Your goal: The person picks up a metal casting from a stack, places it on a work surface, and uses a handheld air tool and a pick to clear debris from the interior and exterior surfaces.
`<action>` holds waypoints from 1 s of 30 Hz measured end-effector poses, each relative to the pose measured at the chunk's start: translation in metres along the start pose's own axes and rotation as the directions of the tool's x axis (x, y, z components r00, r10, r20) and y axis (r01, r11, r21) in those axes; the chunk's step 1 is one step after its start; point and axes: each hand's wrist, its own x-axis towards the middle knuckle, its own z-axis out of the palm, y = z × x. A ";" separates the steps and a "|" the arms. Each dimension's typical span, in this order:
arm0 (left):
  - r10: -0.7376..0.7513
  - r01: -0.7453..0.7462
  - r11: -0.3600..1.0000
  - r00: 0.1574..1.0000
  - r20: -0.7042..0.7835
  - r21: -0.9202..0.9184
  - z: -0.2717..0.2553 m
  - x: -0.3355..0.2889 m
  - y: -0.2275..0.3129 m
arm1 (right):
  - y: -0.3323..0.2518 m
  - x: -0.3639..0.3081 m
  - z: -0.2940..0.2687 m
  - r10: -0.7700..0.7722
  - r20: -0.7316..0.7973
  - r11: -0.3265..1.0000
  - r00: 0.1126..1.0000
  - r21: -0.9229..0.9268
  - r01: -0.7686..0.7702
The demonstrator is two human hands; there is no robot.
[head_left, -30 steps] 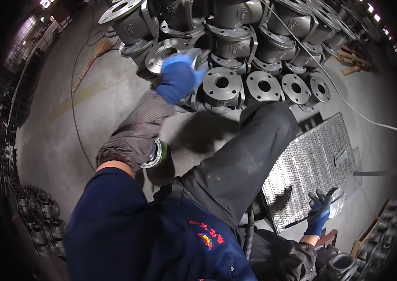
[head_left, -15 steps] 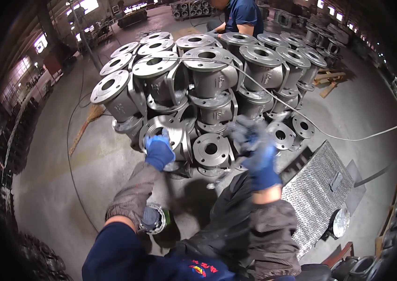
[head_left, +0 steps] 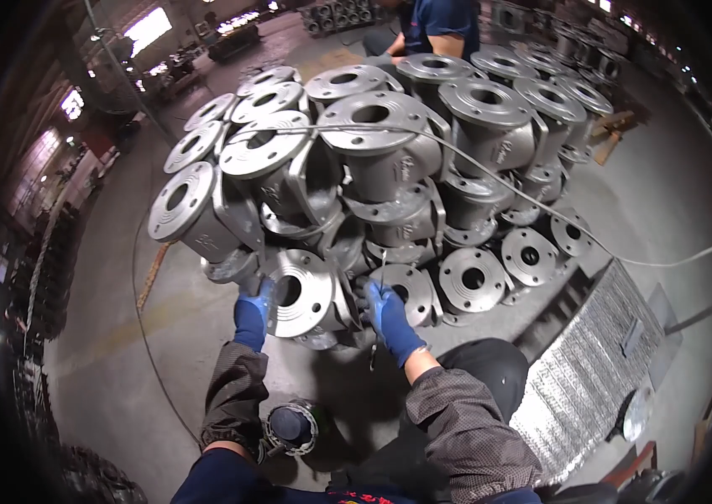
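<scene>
A grey cast-metal valve body point(head_left: 320, 312) lies on its side at the lower front of a stack, its round flange facing me. My left hand point(head_left: 253, 317), in a blue and grey glove, grips the flange's left rim. My right hand point(head_left: 387, 315), gloved alike, is closed around a thin rod-like tool point(head_left: 373, 357) whose ends show above and below the fist; its kind cannot be made out. That fist is close to the valve body's right side; whether it touches is unclear. More flanged valve bodies point(head_left: 473, 280) lie to the right, and others point(head_left: 373, 126) stand stacked behind.
A thin hose point(head_left: 532, 198) crosses the stack toward the right. A round pot with dark contents point(head_left: 292, 427) stands below my left hand. At the right is a sloping silvery textured panel point(head_left: 578, 382). Behind the stack, another person point(head_left: 440, 29) is bent low.
My right hand has moved left and down to the front valve body, bringing the rod-like tool. My left hand has shifted to the flange's left rim. My view has moved nearer the stack.
</scene>
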 end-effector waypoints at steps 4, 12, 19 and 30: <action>-0.026 0.083 0.936 0.986 0.167 -0.343 0.013 -0.022 0.009 | 0.014 0.007 0.008 -0.026 0.119 0.956 0.993 -0.288 0.059; -0.224 0.356 0.802 0.924 0.311 -0.480 0.006 -0.081 0.052 | -0.026 -0.071 0.001 -0.230 -0.148 0.820 0.962 -0.562 0.109; -0.063 0.210 0.952 0.846 0.529 -0.223 0.048 -0.121 0.110 | -0.075 -0.105 -0.050 -0.367 -0.309 0.757 0.877 -0.647 0.089; 0.553 -0.228 0.829 0.470 0.688 -0.511 0.228 -0.158 0.215 | -0.149 -0.183 -0.183 -0.461 -0.807 0.864 0.369 -0.504 -0.022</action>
